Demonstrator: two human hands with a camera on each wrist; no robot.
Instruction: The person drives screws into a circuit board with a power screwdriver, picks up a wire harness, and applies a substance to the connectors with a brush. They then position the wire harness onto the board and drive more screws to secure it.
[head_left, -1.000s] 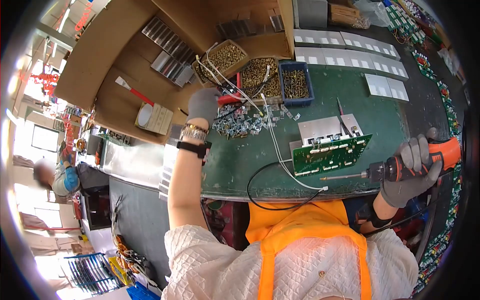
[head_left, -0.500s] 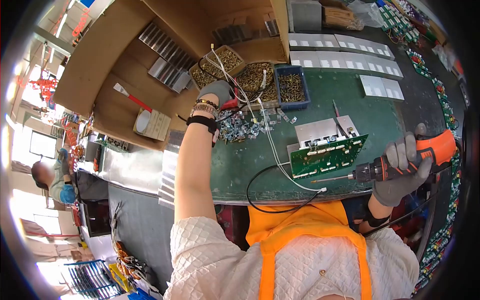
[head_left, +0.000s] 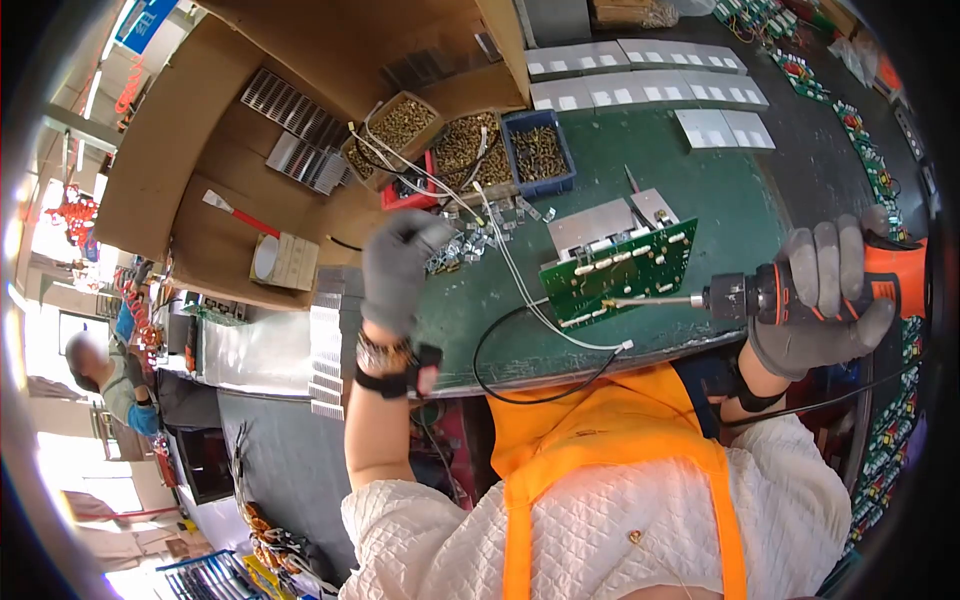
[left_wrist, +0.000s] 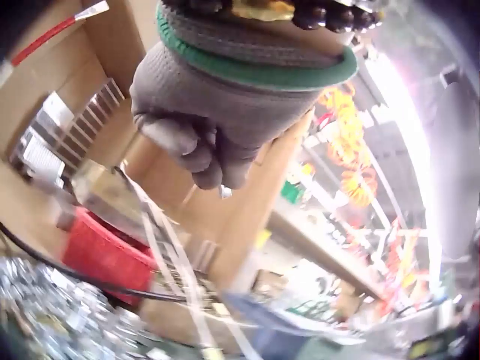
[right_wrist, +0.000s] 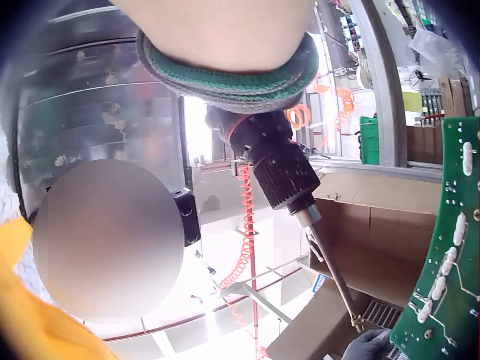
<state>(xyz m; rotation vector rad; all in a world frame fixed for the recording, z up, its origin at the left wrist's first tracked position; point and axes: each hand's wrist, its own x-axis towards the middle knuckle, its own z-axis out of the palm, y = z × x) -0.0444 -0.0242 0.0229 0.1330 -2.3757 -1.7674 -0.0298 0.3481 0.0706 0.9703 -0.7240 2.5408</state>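
Note:
My gloved right hand point(head_left: 828, 290) grips an orange-and-black power screwdriver point(head_left: 895, 278), its long bit point(head_left: 660, 301) pointing left. A small brass-coloured screw point(right_wrist: 358, 322) shows at the bit's tip. In the head view that tip overlaps the green circuit board point(head_left: 625, 272), which stands tilted with metal plates point(head_left: 590, 228) behind it. My gloved left hand point(head_left: 395, 270) is above the bench, left of the loose metal clips point(head_left: 462, 245). Its fingers are curled together in the left wrist view, pinching a small shiny metal piece point(left_wrist: 226, 192) mostly hidden by the fingertips.
Behind the clips stand a red bin point(head_left: 408, 194), cardboard trays of brass screws point(head_left: 470, 145) and a blue bin point(head_left: 540, 155). White cables point(head_left: 510, 255) and a black cable point(head_left: 480, 345) cross the bench. A large cardboard box point(head_left: 200, 150) is at left; grey metal plates point(head_left: 650, 90) line the back.
My left hand has drawn back from the red bin toward me, with its fingers curled. The screwdriver has risen, and its tip now overlaps the circuit board's face.

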